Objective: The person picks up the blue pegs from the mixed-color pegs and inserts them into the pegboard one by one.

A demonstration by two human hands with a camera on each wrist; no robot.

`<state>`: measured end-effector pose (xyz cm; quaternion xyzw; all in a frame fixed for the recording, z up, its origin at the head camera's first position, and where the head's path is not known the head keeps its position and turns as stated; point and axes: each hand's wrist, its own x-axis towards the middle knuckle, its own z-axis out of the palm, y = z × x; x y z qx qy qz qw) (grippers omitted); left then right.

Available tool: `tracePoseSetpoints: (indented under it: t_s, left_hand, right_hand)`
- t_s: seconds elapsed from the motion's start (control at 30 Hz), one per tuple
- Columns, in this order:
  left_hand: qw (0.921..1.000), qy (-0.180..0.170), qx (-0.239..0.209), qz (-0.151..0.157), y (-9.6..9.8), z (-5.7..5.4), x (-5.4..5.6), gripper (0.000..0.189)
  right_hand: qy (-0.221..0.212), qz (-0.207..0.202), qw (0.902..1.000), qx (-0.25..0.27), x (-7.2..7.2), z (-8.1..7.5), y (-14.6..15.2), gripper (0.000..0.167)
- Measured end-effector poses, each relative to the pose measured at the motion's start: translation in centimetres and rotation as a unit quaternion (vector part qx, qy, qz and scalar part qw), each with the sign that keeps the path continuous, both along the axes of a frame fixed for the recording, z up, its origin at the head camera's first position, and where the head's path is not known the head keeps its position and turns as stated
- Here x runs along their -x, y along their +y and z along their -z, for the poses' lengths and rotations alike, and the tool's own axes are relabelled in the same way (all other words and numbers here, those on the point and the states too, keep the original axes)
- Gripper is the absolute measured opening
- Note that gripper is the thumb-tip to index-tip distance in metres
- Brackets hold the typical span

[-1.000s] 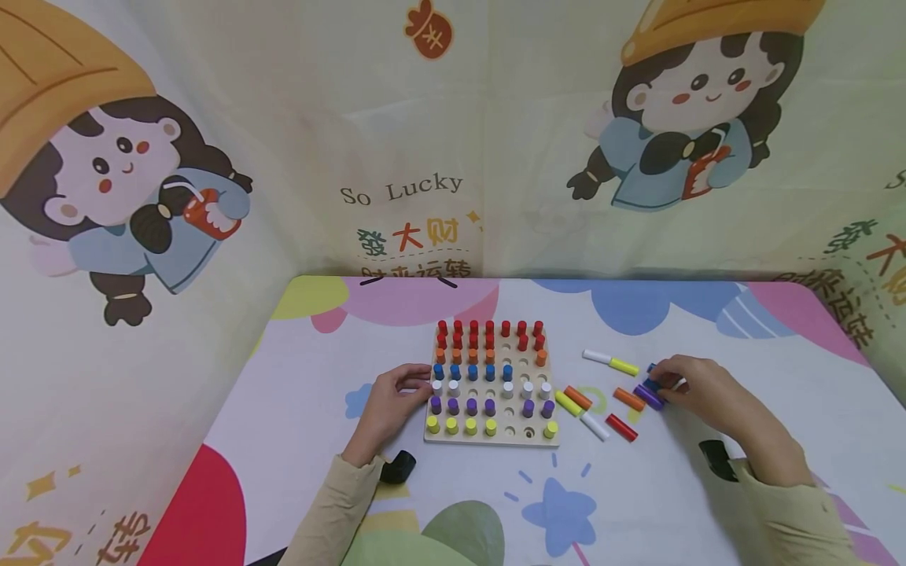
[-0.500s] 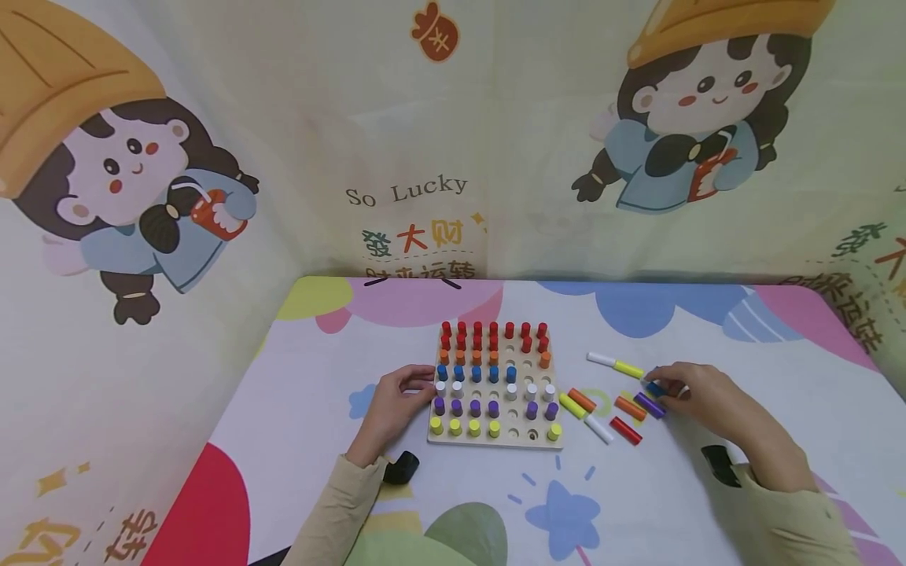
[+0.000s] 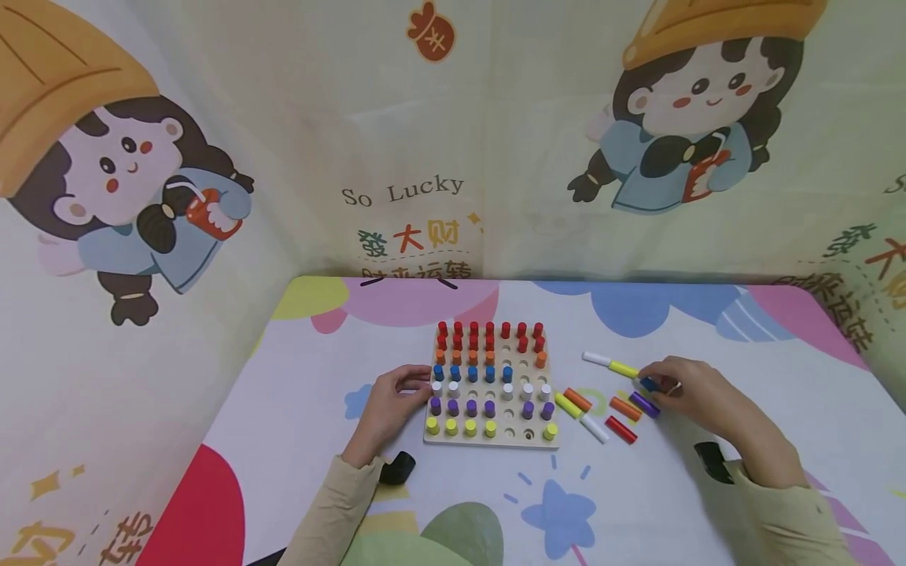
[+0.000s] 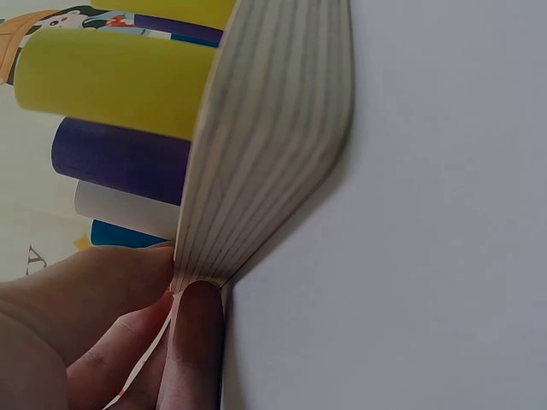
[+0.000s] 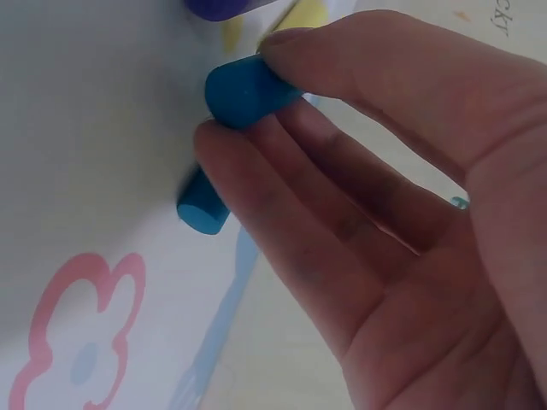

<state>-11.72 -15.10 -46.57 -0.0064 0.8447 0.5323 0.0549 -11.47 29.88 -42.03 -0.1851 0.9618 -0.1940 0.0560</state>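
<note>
The left hand (image 3: 389, 405) holds the left edge of a wooden pegboard (image 3: 491, 445); in the left wrist view its thumb (image 4: 111, 278) lies on the top face and a finger (image 4: 198, 329) rests against the side. Rows of red, orange, blue, white, purple and yellow pegs stand in the board, with several bare holes. To the board's right, the right hand (image 3: 697, 393) pinches a blue peg (image 5: 244, 90) between thumb and fingers. A second blue peg (image 5: 203, 203) lies behind those fingers in the right wrist view, partly hidden.
Loose pegs lie between board and right hand: a purple peg (image 3: 645, 404), an orange peg (image 3: 626, 408), a red peg (image 3: 620, 429), a white peg (image 3: 594, 428) and a yellow peg (image 3: 569, 405), among others. A printed cloth (image 3: 304, 503) covers the table; patterned curtains (image 3: 538, 157) surround it.
The right hand has shifted slightly left and nearer with its fingers at the blue peg. The purple and orange pegs beside it have slid a little nearer. The left hand stays at the board.
</note>
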Motion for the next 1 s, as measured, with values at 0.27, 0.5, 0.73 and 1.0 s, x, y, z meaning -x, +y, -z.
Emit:
tracePoseSetpoints:
  t_s: [0.27,0.5,0.73,1.0]
  left_hand:
    - [1.0,-0.004,-0.001,-0.001,-0.1,0.0,0.0,0.032]
    - [1.0,-0.002,0.001,-0.002,0.0,0.0,0.0,0.032]
    - [1.0,-0.004,-0.001,-0.001,0.0,0.0,0.0,0.032]
    - [1.0,0.0,-0.003,0.002,-0.1,0.0,0.0,0.032]
  right_hand:
    - [0.032,-0.004,0.9994,0.008,0.0,-0.5,-0.5,0.028]
    - [0.038,-0.001,0.9991,0.022,0.0,-0.9,-0.9,0.028]
    - [0.026,0.004,0.9991,0.035,0.0,-1.5,-1.6,0.03]
    - [0.041,-0.01,0.9987,0.029,0.2,-1.5,-2.1,0.033]
